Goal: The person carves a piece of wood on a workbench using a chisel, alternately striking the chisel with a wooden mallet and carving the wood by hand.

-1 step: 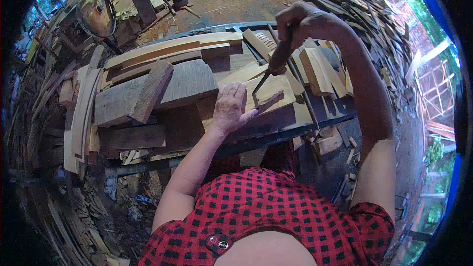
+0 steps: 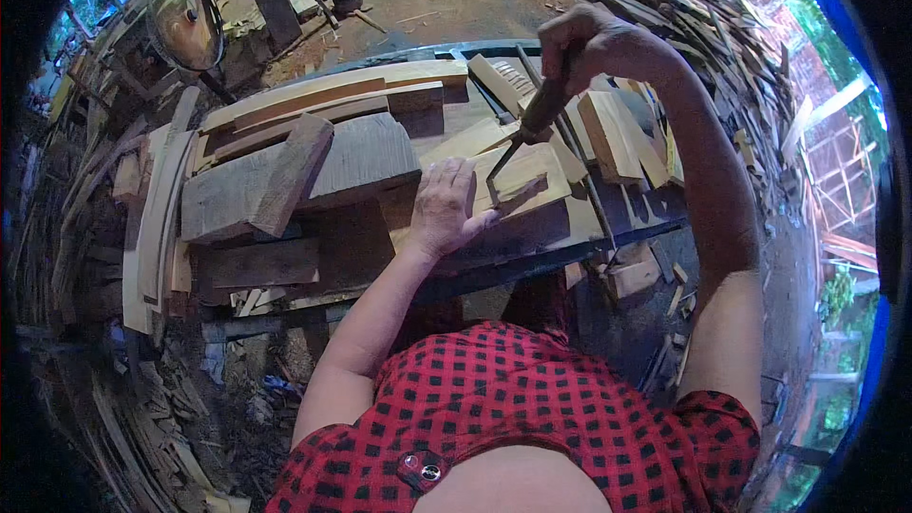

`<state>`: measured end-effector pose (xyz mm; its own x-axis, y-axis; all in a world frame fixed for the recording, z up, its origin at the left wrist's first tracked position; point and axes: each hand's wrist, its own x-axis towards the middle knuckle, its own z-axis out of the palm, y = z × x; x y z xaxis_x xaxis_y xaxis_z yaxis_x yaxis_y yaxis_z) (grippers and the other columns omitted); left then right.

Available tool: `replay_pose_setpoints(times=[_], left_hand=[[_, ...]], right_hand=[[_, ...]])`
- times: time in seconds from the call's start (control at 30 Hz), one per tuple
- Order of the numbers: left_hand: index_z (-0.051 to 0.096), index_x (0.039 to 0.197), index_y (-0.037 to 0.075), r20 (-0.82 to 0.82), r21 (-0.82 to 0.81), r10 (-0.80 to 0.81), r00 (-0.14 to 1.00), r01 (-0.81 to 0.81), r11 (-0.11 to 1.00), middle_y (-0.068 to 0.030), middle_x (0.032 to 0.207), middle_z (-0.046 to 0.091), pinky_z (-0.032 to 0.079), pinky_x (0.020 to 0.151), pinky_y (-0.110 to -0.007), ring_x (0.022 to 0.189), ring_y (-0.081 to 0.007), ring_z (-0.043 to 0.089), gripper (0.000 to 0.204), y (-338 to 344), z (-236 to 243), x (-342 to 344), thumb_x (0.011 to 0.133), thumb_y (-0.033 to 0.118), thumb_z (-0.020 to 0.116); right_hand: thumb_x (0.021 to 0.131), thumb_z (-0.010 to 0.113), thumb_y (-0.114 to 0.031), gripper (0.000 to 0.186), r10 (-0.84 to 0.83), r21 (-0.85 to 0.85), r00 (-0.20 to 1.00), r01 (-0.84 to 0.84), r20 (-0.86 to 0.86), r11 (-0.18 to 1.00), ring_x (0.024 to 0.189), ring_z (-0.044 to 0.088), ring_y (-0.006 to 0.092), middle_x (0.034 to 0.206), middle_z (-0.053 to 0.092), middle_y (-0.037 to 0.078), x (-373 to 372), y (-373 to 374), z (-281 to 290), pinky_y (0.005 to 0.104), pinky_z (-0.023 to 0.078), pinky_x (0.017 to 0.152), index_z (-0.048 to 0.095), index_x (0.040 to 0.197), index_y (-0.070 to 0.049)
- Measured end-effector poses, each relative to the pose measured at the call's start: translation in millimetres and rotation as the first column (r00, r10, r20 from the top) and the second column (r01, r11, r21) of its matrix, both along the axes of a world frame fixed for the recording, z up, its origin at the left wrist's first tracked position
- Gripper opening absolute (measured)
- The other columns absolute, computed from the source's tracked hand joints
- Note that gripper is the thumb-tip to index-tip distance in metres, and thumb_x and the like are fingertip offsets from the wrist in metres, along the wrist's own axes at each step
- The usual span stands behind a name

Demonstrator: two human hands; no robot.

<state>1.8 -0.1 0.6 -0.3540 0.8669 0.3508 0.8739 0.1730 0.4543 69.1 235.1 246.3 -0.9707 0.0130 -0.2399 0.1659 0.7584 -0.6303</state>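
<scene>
My left hand (image 2: pixel 443 209) lies flat on a pale wooden piece (image 2: pixel 546 166) on the workbench, its fingers stretched out and its thumb pointing right. Raised above that piece, my right hand (image 2: pixel 591 46) is closed around the upper end of a wooden-handled tool (image 2: pixel 541 114). The tool leans down to the left. Its thin metal shaft bends, and the tip meets the pale wood just right of my left thumb. A dark shadow or recess lies beside the tip; I cannot tell which.
A thick grey wood block (image 2: pixel 366 160) lies left of my left hand, with a shorter block (image 2: pixel 294 176) across it. Long strips (image 2: pixel 332 90) run behind them. Upright pale blocks (image 2: pixel 608 138) and a thin metal rod (image 2: pixel 594 195) are on the right. Scrap wood (image 2: pixel 703 28) piles up beyond.
My right hand and the tool's handle have shifted very slightly to the right. The tip and my left hand have stayed in place.
</scene>
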Motion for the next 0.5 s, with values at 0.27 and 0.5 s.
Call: replay_pose_setpoints(times=[0.27,0.5], left_hand=[[0.041,0.13,0.001,0.0,0.038,0.007,1.0,-0.007,0.999,-0.0214,0.129,0.046,0.026,0.108,-0.049,0.122,-0.0377,0.042,0.081,0.1,0.0,-1.3,0.068,0.042,0.073],[0.051,0.124,0.007,-0.01,0.015,-0.023,1.0,0.023,1.0,-0.02,0.127,0.047,0.029,0.106,-0.048,0.121,-0.0375,0.043,0.067,-1.4,3.9,-2.3,0.07,0.043,0.071]], right_hand=[[0.051,0.069,-0.011,0.025,-0.058,-0.167,0.997,0.047,-0.06,0.985,0.066,0.056,0.0105,0.073,0.058,0.002,20.8,7.2,-10.2,0.0245,0.046,0.061,0.063,0.074,-0.001],[0.054,0.068,-0.01,0.024,-0.034,-0.158,0.995,0.02,-0.091,0.987,0.071,0.056,0.0099,0.074,0.057,0.001,25.9,4.4,-10.0,0.0253,0.045,0.063,0.062,0.076,-0.003]])
